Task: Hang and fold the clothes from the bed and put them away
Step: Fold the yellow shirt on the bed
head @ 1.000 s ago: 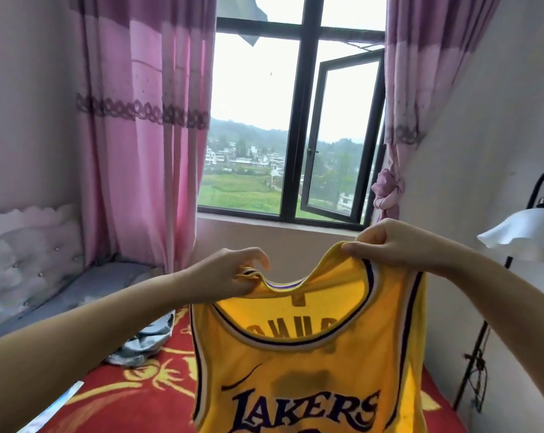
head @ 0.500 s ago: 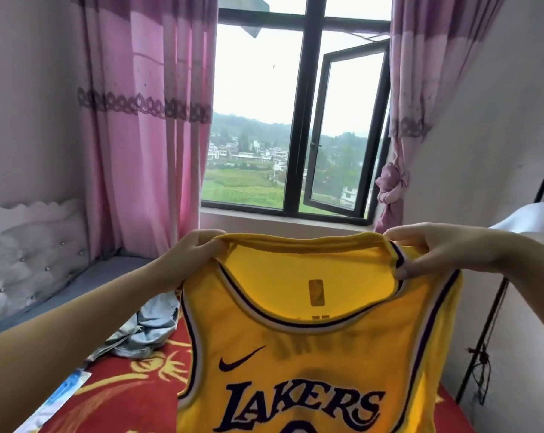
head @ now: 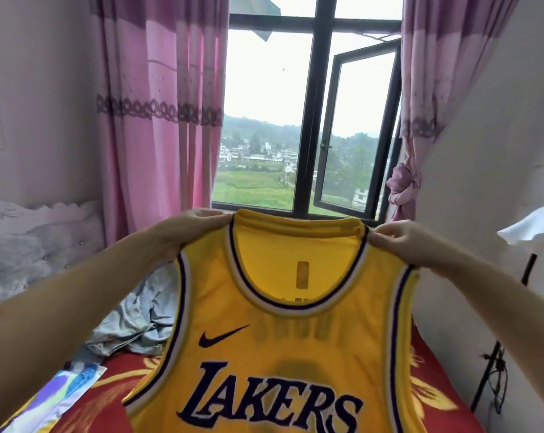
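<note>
Head view: left hand [head: 183,235] and right hand [head: 401,242] each pinch one shoulder of the yellow jersey [head: 283,339], both grips closed on it, above the bed [head: 108,379].

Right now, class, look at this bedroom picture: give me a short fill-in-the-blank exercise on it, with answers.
1. Both hands hold up a yellow ____ by its shoulders.
2. The left hand and right hand each grip one ____ strap.
3. The word printed on the jersey is ____.
4. The curtains are ____.

Answers: jersey; shoulder; Lakers; pink
</note>
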